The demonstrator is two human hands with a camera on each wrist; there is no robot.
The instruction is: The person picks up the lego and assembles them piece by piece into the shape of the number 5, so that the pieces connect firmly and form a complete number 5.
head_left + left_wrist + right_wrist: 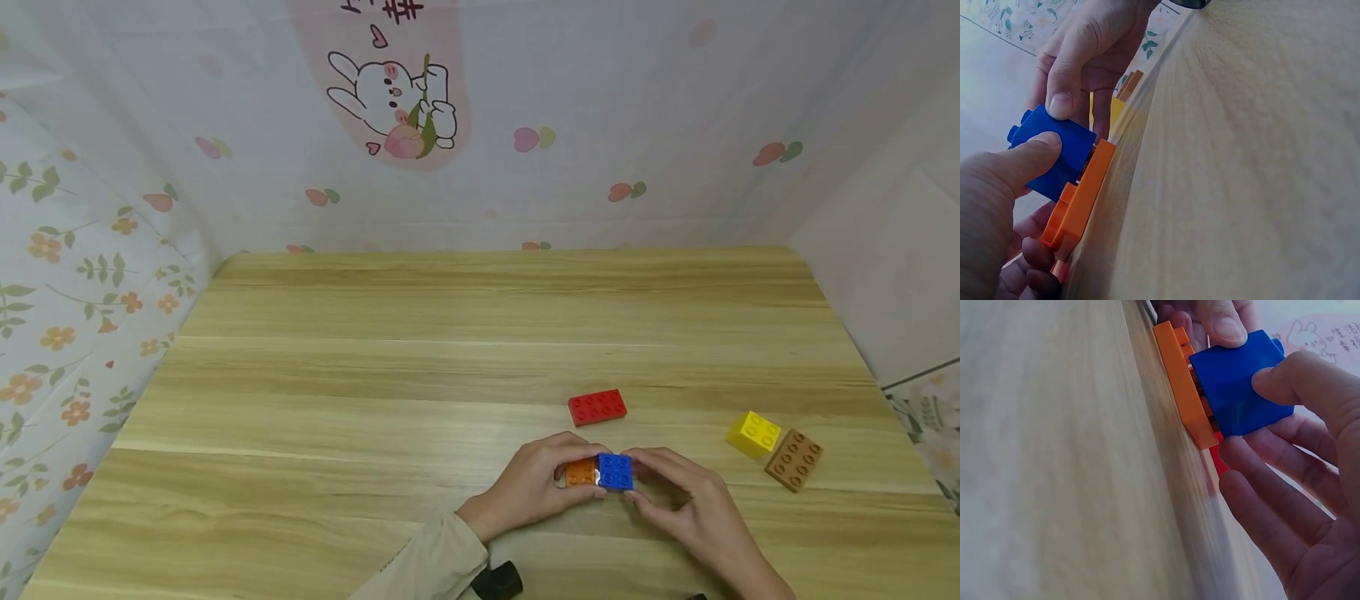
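Head view: a wooden table (337, 392) stands against a white cloth (570, 75) printed with a rabbit and fruit. At about four o'clock from the table's middle, two hands meet over a pair of toy blocks. The left hand (528, 483), in a beige sleeve (431, 557), comes in from seven o'clock; the right hand (693, 504) comes in from five. Between their fingertips are a blue block (616, 472) and, touching it at nine o'clock, an orange block (581, 472). From the blue block, a red block (597, 407) lies near, just before twelve; a yellow block (756, 434) sits farther off, between two and three, with a brown block (795, 460) just beside it at about three.

Left wrist view: the left thumb presses flat on the blue block's smooth side, and the right thumb presses it near its top edge, so both hands pinch it. The left hand's lower fingers curl by the end of the orange block.

Right wrist view: the right thumb rests on the blue block's face, with the other fingers spread below. The orange block, at nine o'clock, turns its studs toward the blue one. A few studs show in the narrow gap; whether the blocks are fully joined is hard to tell.
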